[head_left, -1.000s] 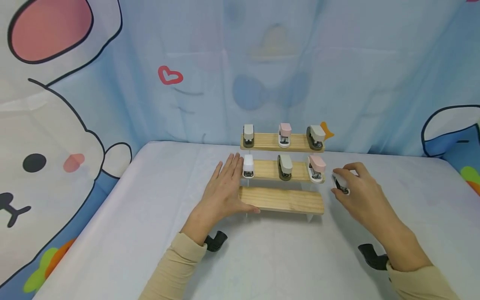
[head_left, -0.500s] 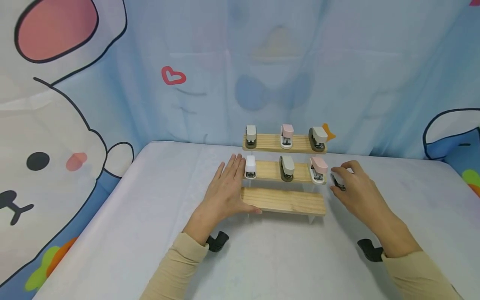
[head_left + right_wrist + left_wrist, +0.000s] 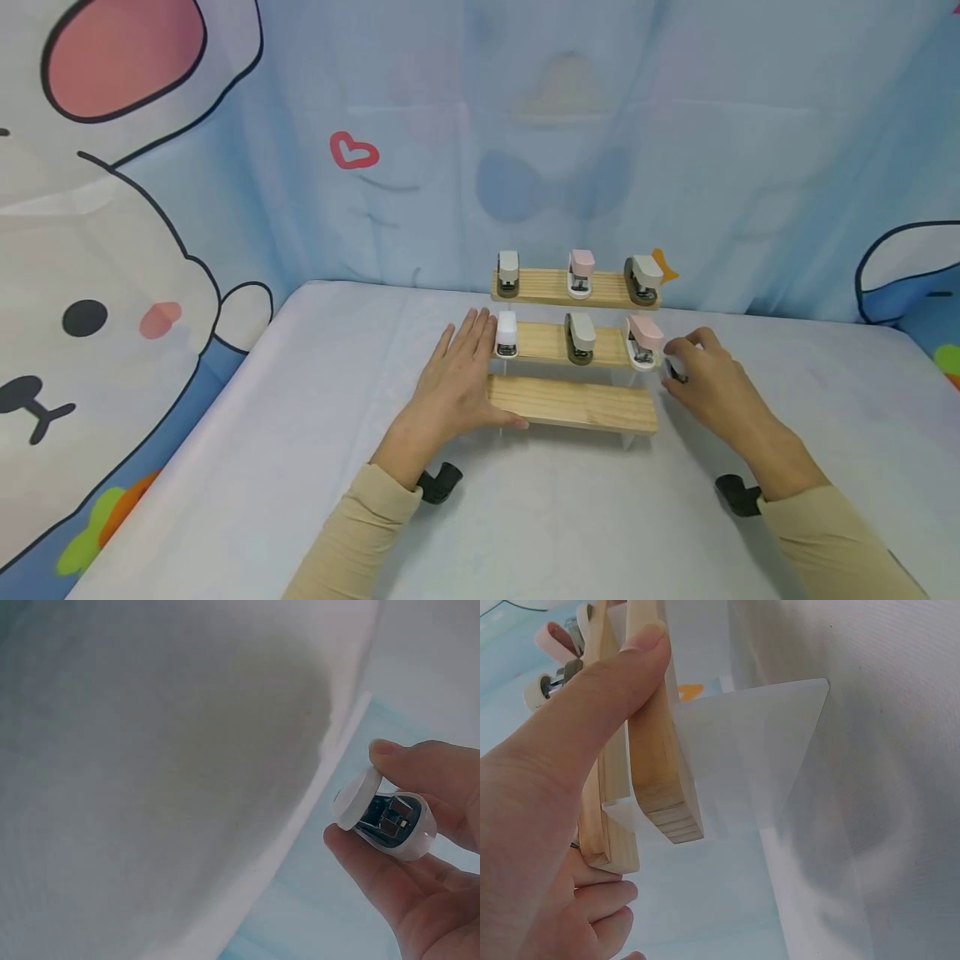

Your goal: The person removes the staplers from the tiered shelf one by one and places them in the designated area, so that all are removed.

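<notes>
My left hand (image 3: 452,383) lies against the left end of a three-tier wooden display rack (image 3: 573,404), fingers extended. Its thumb touches the front edge of the lowest board (image 3: 656,761) in the left wrist view. To the right of the rack, my right hand (image 3: 712,387) pinches a small white stapler (image 3: 401,825) between thumb and fingers, held above the table. Three staplers stand on the middle board: a white stapler (image 3: 507,333), a grey stapler (image 3: 581,337) and a pink stapler (image 3: 643,340). The lowest board bears nothing.
On the top board stand a grey stapler (image 3: 508,272), a pink stapler (image 3: 581,272) and another grey stapler (image 3: 643,279). Clear side supports (image 3: 750,750) hold the boards. A white cloth covers the table (image 3: 570,517); a printed blue curtain (image 3: 420,225) hangs behind.
The right hand has shifted slightly toward the rack with the white stapler, which has turned in its grasp. The left hand keeps its place on the rack; the head view has panned slightly left.
</notes>
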The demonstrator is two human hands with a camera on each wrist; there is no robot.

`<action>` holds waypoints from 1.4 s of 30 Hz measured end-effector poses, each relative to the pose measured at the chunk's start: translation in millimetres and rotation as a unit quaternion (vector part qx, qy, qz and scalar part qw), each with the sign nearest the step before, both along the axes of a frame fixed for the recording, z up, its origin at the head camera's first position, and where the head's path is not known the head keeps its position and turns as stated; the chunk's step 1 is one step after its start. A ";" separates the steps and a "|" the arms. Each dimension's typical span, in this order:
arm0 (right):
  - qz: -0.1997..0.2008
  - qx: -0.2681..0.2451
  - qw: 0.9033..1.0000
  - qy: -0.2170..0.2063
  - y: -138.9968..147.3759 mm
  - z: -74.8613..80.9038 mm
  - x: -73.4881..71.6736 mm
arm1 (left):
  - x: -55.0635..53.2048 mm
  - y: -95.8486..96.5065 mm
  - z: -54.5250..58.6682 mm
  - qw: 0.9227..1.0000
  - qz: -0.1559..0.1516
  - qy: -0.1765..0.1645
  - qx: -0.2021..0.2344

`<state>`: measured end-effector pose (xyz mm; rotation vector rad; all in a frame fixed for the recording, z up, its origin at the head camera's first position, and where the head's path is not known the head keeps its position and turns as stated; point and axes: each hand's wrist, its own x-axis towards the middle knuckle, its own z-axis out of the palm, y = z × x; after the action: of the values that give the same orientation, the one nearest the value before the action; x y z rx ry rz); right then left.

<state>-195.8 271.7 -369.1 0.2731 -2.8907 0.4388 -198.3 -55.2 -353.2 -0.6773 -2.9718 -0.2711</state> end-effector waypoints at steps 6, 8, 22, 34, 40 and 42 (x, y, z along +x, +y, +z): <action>0.001 0.007 1.000 -0.011 4.8 -4.1 -6.2 | -0.9 0.8 -0.1 1.000 0.001 0.000 -0.003; 0.002 0.007 1.000 -0.024 6.6 -4.9 -8.3 | -1.1 0.9 -0.2 1.000 0.001 0.000 -0.004; 0.000 0.007 0.995 -0.096 9.6 -0.9 -11.6 | -0.5 1.5 0.8 1.000 -0.002 0.004 -0.001; 0.011 0.016 0.995 -0.094 10.8 2.2 -9.2 | -0.6 -0.2 0.1 1.000 -0.004 0.006 -0.002; -0.006 0.016 0.996 -0.090 8.9 13.1 -4.0 | -0.6 -0.4 -0.4 1.000 -0.005 0.004 0.001; -0.009 0.007 0.997 -0.073 7.5 17.5 -0.6 | -0.5 -0.6 -0.5 1.000 -0.006 0.005 0.001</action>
<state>-196.4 279.3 -351.6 0.2255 -3.0361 0.4544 -198.8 -55.8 -353.8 -0.6934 -2.9594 -0.2696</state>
